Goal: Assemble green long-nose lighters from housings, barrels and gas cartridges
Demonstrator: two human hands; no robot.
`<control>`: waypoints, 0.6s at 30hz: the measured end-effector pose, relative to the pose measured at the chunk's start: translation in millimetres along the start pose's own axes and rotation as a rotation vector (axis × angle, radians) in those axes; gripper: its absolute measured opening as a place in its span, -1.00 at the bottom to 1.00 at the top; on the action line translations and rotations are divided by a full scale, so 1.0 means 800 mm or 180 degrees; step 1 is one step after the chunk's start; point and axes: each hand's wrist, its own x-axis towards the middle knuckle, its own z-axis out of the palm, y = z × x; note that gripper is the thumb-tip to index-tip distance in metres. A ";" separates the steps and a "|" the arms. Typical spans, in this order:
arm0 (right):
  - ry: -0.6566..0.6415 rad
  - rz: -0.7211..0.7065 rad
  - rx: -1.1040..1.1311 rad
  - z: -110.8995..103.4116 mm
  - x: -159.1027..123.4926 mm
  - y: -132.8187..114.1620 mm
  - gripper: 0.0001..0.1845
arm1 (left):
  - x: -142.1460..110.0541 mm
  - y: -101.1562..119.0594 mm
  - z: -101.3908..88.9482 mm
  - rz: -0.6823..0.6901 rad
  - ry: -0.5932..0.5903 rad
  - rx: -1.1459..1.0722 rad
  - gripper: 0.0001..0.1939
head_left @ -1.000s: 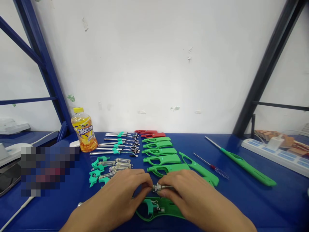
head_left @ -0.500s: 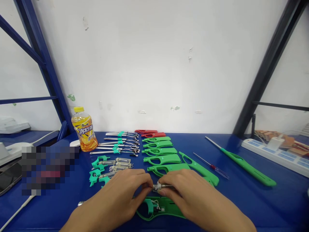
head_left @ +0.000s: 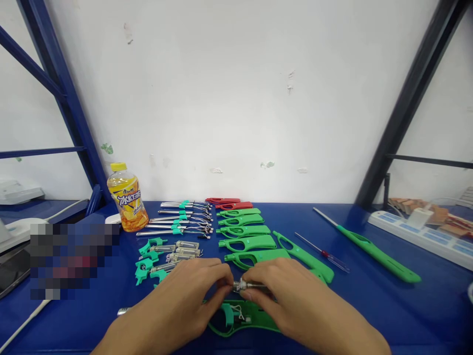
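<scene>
Above the front of the table, my left hand [head_left: 197,288] and my right hand [head_left: 283,286] meet at a small clear lighter fuel tank [head_left: 242,285] with a metal valve end. The left fingers pinch its valve end; the right thumb and fingers grip the body, mostly hidden by them. Directly below lies an open green lighter shell half [head_left: 258,318], with a teal trigger [head_left: 229,315], white wire and a black piece inside. Left of my hands are several loose teal triggers [head_left: 143,268] and clear fuel tanks [head_left: 187,250].
Several metal lighter tubes with wires [head_left: 166,226] lie behind, beside green shell halves [head_left: 242,230] and red ones [head_left: 229,204]. A screwdriver [head_left: 334,261], an assembled green lighter [head_left: 377,254] and a power strip [head_left: 428,236] are to the right. A drink bottle [head_left: 127,199] stands at left.
The view has shifted very slightly. Both hands keep the same grip on the fuel tank, and nothing on the table has visibly moved.
</scene>
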 end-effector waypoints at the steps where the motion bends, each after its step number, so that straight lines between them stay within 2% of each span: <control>1: 0.0001 -0.0003 0.0006 0.000 0.000 0.000 -0.79 | 0.000 0.000 0.000 0.0009 0.0003 0.0000 -0.82; 10: 0.0013 -0.0011 -0.0044 0.002 0.001 0.001 -0.80 | 0.001 -0.002 0.001 0.0130 0.0116 -0.0049 -0.83; 18: -0.0009 -0.0005 -0.0044 0.003 -0.001 0.000 -0.83 | 0.001 -0.005 0.003 0.0203 0.0015 -0.0071 -0.82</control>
